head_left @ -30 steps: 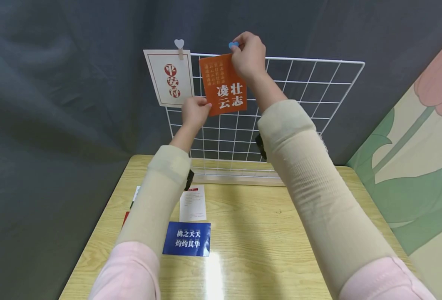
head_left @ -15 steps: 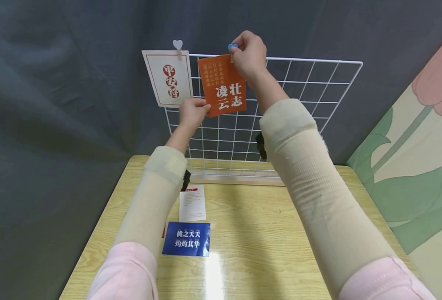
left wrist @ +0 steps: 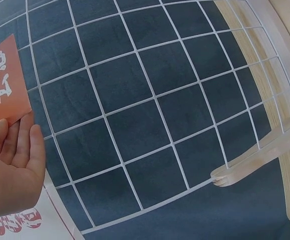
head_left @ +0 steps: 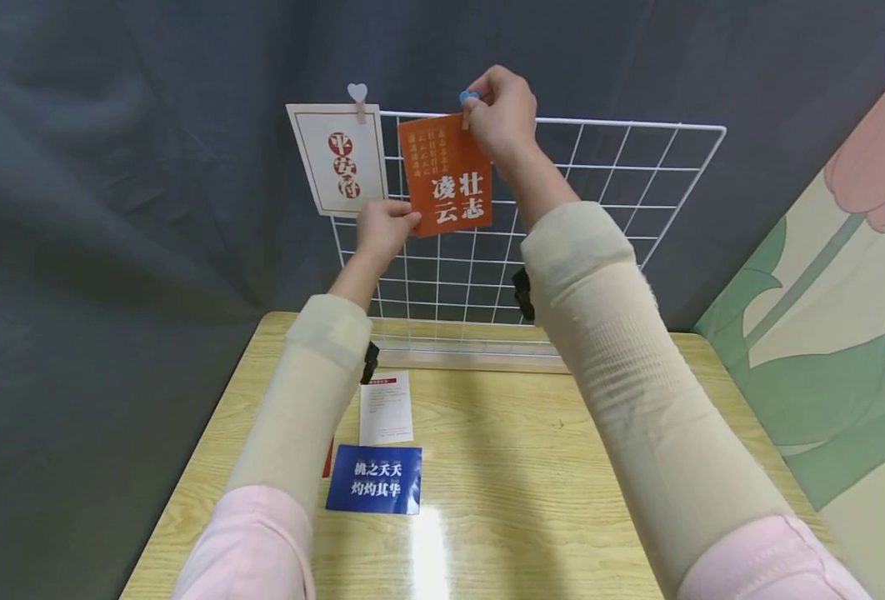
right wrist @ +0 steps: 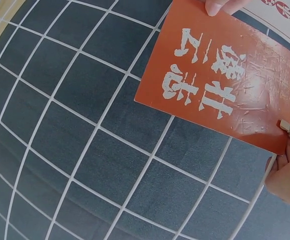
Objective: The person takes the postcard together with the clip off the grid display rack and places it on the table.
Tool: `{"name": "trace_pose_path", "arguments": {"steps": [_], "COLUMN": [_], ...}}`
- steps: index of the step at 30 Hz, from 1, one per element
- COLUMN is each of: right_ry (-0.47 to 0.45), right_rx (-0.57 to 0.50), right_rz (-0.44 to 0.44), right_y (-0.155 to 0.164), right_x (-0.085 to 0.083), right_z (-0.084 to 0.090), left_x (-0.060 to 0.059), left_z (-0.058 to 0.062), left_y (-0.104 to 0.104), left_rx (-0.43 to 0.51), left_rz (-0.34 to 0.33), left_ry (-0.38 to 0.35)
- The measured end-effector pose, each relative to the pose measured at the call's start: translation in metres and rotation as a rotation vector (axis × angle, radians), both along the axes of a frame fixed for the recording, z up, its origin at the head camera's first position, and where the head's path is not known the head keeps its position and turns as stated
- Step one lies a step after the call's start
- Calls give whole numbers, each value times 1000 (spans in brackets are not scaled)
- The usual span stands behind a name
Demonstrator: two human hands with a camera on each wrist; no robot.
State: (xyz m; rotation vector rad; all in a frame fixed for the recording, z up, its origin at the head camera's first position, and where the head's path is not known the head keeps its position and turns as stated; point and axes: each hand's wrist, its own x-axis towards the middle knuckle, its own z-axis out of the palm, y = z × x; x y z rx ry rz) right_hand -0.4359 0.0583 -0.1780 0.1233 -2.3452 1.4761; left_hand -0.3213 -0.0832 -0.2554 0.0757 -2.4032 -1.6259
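An orange card (head_left: 446,179) with white characters is held up against the top of a white wire grid (head_left: 630,167), slightly tilted. My left hand (head_left: 382,229) pinches the card's lower left corner between thumb and fingers. At its top edge, my right hand (head_left: 506,117) pinches a small wooden clothespin with a blue heart (head_left: 468,97). In the right wrist view the clothespin's wooden tip (right wrist: 286,126) lies over the card's edge. Whether it also grips the wire is hidden. Left of it hangs a white card (head_left: 337,158) under a white-heart clothespin (head_left: 357,93).
The grid stands in a pale wooden base (head_left: 472,358) at the back of a wooden table (head_left: 502,467). A blue card (head_left: 375,479) and a white printed card (head_left: 386,408) lie on the table. A red edge (head_left: 327,458) shows beside my left sleeve. Dark cloth (head_left: 150,167) hangs behind.
My left forearm has shifted slightly left, covering cards at the table's left and baring a red edge. Both hands keep their hold, and the orange card stays nearly in place.
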Motion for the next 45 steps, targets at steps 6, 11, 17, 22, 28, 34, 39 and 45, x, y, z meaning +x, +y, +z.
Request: {"name": "trace_pose_path", "arguments": {"steps": [6, 11, 17, 22, 28, 34, 39, 45], "right_ry": [-20, -21, -23, -16, 6, 7, 21, 46], "right_rx": [-27, -36, -60, -77, -94, -93, -104, -88], "right_rz": [14, 14, -2, 5, 21, 35, 48, 74], "right_y": [2, 4, 8, 11, 9, 6, 6, 5], "right_x": [4, 3, -3, -5, 0, 18, 9, 33], "right_z": [2, 1, 0, 0, 1, 7, 2, 8], "left_x": [-1, -1, -2, -3, -2, 0, 0, 1], "left_z": [-1, -2, -3, -3, -4, -7, -10, -15], "left_y": [-1, -1, 1, 1, 0, 0, 2, 4], "left_rx": [4, 14, 6, -6, 12, 33, 37, 44], "left_rz": [-10, -18, -23, -24, -38, -52, -53, -57], "left_ry": [-3, -1, 4, 3, -21, -3, 2, 1]}}
